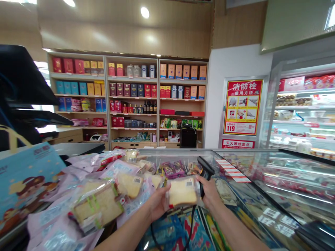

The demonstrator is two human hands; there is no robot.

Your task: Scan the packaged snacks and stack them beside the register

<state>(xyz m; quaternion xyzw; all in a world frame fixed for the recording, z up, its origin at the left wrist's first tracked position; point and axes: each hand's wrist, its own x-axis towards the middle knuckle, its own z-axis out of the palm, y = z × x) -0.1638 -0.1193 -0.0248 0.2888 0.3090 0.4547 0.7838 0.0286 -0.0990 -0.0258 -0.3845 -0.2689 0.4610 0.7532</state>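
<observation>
Glass-topped display counter [261, 174] in a shop: the left hand [159, 203] grips a wrapped sandwich [182, 191] above the glass, the right hand [209, 191] clamped around a black barcode scanner [205, 171] just beside it; more wrapped sandwiches [96, 205] lie heaped to the left.

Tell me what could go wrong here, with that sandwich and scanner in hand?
The right hand holds a barcode scanner while helping the left hand hold a wrapped sandwich, so either item might slip onto the glass counter. The scanner's hanging cable could snag. The heaped sandwiches might slide.
</observation>
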